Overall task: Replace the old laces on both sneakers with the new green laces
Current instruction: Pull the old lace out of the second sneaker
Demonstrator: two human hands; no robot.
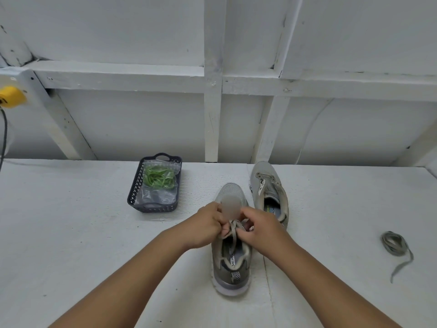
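One white, rough-textured table [71,233] fills the lower half of the view, backed by a white wall of painted boards and framing [212,79]. At nine o'clock, on the far left edge, one yellow plug [10,97] sits in a wall outlet with a dark cord [4,138] hanging below it.

One dark plastic basket [132,192] stands at about eleven o'clock from the hands. It holds one clear bag [160,197] with a bundle of green laces [159,178] inside; how many laces are in it cannot be told.

Two grey sneakers are on the table. The near sneaker [230,278] lies at the centre, heel toward the person and toe toward twelve o'clock, with its old lace [233,229] loosened and drawn up over the tongue. Two bare forearms reach in from six o'clock. The left hand [208,223] has its fingers curled, pinching the old lace at the left side of the eyelets; the right hand [259,224] pinches the same lace from the right, fingers bent around it. The two hands sit close together above the shoe's middle.

The far sneaker [269,190] stands just beside the near one at about one o'clock, with no lace visible in its eyelets.

One removed grey lace [396,245] lies loosely coiled at three o'clock, well apart from both shoes, one end trailing toward five o'clock.
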